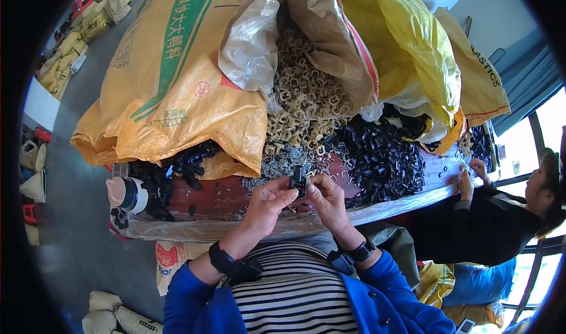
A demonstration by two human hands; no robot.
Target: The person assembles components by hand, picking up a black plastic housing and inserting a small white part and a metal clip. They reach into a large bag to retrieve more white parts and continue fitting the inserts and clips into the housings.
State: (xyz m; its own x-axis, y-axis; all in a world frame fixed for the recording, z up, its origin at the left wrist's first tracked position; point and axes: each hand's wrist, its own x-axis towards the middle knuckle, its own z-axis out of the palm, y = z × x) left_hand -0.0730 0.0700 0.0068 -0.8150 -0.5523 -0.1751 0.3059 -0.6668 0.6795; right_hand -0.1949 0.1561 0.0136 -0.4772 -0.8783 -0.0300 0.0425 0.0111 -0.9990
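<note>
Over the near edge of the table, my left hand point(264, 209) pinches a small black plastic part point(298, 181) upright between thumb and fingertips. My right hand point(329, 204) is closed in a pinch right beside it; a pale bit shows at its fingertips, too small to name. Just beyond my hands lies a scatter of small silvery metal clips point(282, 165). Behind these, a heap of beige plastic clips point(303, 98) spills out of an open sack. Black plastic pieces point(383, 154) are piled to the right, and longer black parts point(194, 160) lie at the left.
A white bottle with a pink lid point(124, 193) stands at the table's left corner. Big woven sacks, one orange point(200, 92) and one yellow point(407, 45), cover the far side. At the right, another person point(477, 222) handles small parts. Plastic film wraps the table edge point(236, 230).
</note>
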